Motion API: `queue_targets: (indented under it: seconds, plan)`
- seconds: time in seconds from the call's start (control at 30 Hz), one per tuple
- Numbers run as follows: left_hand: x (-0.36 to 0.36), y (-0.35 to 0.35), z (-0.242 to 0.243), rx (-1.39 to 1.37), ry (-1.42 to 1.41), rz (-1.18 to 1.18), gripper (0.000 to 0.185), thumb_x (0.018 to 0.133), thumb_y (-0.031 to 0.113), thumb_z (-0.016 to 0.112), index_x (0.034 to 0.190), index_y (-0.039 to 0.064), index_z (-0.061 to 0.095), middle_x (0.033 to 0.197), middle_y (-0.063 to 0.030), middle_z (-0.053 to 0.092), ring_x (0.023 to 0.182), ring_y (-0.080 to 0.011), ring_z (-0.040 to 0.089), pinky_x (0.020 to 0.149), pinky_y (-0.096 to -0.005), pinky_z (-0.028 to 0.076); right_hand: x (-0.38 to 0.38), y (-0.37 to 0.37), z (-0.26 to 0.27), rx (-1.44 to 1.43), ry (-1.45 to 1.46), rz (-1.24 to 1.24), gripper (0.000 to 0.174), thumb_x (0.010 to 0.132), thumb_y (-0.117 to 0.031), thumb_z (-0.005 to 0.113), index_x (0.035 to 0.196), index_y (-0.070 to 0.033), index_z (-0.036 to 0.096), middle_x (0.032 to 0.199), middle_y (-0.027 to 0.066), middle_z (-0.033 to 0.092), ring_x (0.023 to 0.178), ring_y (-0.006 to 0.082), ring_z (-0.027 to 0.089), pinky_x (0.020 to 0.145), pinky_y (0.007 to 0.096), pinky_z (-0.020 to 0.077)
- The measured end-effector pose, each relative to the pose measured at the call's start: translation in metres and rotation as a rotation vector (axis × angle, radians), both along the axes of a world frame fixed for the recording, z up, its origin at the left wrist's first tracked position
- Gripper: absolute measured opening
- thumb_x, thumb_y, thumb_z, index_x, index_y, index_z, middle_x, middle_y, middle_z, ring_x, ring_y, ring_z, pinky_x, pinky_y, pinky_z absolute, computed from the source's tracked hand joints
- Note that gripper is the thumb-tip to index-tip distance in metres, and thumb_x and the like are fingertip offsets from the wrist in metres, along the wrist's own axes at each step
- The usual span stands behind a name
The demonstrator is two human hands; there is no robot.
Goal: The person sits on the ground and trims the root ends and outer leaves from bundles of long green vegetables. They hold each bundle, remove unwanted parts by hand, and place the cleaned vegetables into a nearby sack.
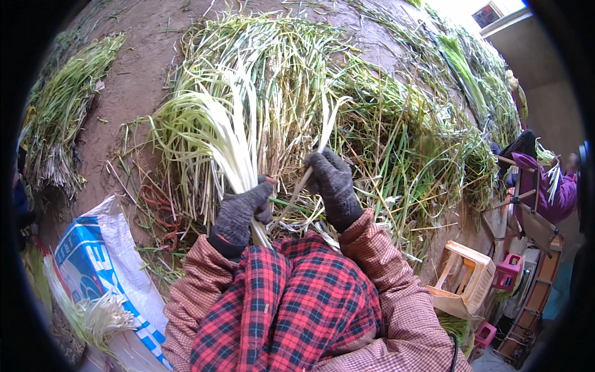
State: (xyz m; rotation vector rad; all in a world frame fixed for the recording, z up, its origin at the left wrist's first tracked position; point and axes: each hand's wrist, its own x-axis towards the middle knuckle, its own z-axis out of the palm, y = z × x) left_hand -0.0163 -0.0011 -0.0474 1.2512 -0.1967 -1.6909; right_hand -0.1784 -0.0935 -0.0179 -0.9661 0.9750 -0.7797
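Observation:
My left hand (pixel 241 211), in a dark grey knit glove with a worn orange fingertip, is closed round a bunch of pale leafy stalks (pixel 237 158); their white ends stick out below it and the yellow-green leaves fan up and left. To its right, my right hand (pixel 331 186), gloved alike, pinches a single stalk (pixel 327 125) whose forked leaves point up and whose thin lower part slants down left. Just beyond both hands lies a large heap of the same long-leaved plants (pixel 279 69), with loose green and dry leaves (pixel 404 130) on the right.
A printed white-and-blue woven sack (pixel 135 269) lies at lower left, with a bundle of pale stalks (pixel 109 316) on it. Another plant pile (pixel 69 111) lies far left. At right are an orange plastic crate (pixel 465 279), pink plastic containers (pixel 506 272), a folding chair and a person in purple (pixel 560 195).

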Motion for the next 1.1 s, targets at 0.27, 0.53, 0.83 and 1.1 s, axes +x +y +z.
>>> queue_targets:
  seconds: [0.27,0.53,0.83,1.1]
  plan:
    - [-0.017,-0.001,0.004,-0.024,-0.169,0.118,0.018,0.073,0.007,0.066,0.090,0.004,0.059,0.062,-0.0006,0.055,0.046,-0.0072,0.048,0.040,-0.0194,0.037,0.026,0.002,-0.036,-0.538,0.238,0.193,0.011,0.081,-0.014,0.052,0.080,-0.003,0.055,0.062,0.0035,0.051,0.051,0.0109,0.050,0.044,0.0227,0.0401]
    - [-0.007,0.007,0.005,-0.028,0.313,0.156,0.015,0.082,0.012,0.054,0.095,0.006,0.049,0.053,0.0014,0.036,0.040,-0.0104,0.036,0.043,-0.0246,0.035,0.012,-0.002,-0.014,-0.002,-0.019,-0.019,0.016,0.084,-0.020,0.050,0.078,-0.006,0.054,0.058,0.0002,0.049,0.045,0.0067,0.043,0.040,0.0181,0.0334]
    - [0.014,0.015,0.009,-0.150,0.369,0.095,0.018,0.083,0.020,0.052,0.095,0.007,0.046,0.050,0.0051,0.031,0.042,-0.0094,0.036,0.041,-0.0254,0.034,-0.072,-0.044,-0.052,0.202,-0.403,-0.402,0.018,0.085,-0.024,0.050,0.076,-0.008,0.050,0.051,-0.0033,0.038,0.039,0.0086,0.034,0.038,0.0231,0.0305]
    - [0.026,0.017,0.008,-0.293,0.410,0.219,0.009,0.085,0.015,0.047,0.090,0.008,0.048,0.046,0.0062,0.025,0.037,-0.0059,0.028,0.042,-0.0239,0.030,-0.118,-0.062,-0.048,0.230,-0.514,-0.642,0.019,0.085,-0.020,0.051,0.070,-0.010,0.046,0.053,-0.0038,0.041,0.040,0.0084,0.034,0.045,0.0246,0.0355]
